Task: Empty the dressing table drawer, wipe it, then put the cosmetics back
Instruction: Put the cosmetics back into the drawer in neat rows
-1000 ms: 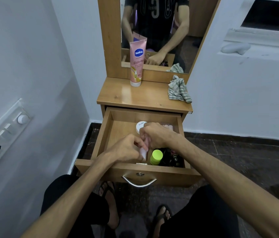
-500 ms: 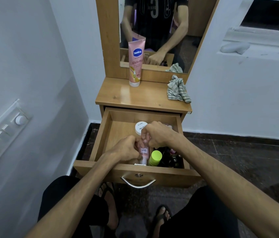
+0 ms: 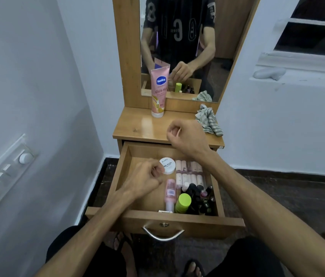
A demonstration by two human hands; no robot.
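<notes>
The drawer [image 3: 123, 172] stands pulled out from the dressing table [image 3: 137, 128], its left half bare wood and its right half packed with cosmetics; a white wall runs close along the left, open floor lies to the right. The left hand [image 3: 143, 180] hovers over the bare left half, fingers curled loosely with nothing in them, just beside the white jar [image 3: 168, 166] and the pink bottle [image 3: 170, 193] lying flat. The right hand [image 3: 185, 136] is raised over the tabletop's front edge, fingers curled in; whether it pinches anything, I cannot tell. A pink tube [image 3: 159, 90] stands against the mirror, and a striped cloth [image 3: 208, 120] is at the right corner.
</notes>
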